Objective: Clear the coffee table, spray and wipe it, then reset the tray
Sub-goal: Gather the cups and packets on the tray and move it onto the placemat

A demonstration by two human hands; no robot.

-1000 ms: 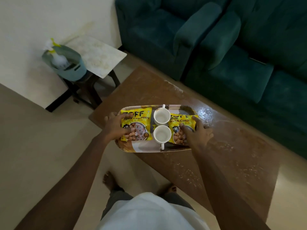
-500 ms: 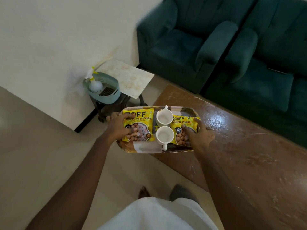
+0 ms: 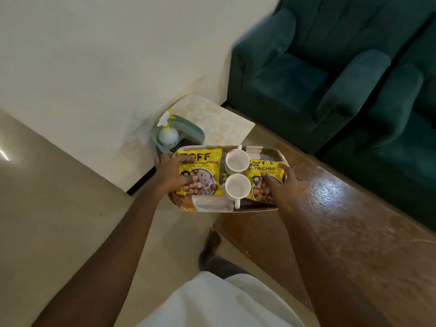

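Note:
I carry a patterned tray [image 3: 212, 207] in the air, past the left end of the brown coffee table [image 3: 354, 220]. My left hand [image 3: 171, 172] grips its left edge, thumb pressing on a yellow snack packet [image 3: 204, 171]. My right hand [image 3: 284, 187] grips the right edge, thumb on a second yellow packet [image 3: 260, 172]. Two white cups [image 3: 237, 160] [image 3: 237, 190] stand between the packets. A white spray bottle [image 3: 168, 135] stands in a teal basket [image 3: 191, 133] on a small side table [image 3: 219, 116].
Two dark green armchairs [image 3: 318, 67] [image 3: 401, 128] line the far side of the coffee table. A white wall runs behind the side table. Beige floor spreads to the left. My foot [image 3: 212, 241] is on the floor beside the coffee table.
The tray has come off the coffee table and moved left toward the side table, both hands holding it. My view has swung left with it.

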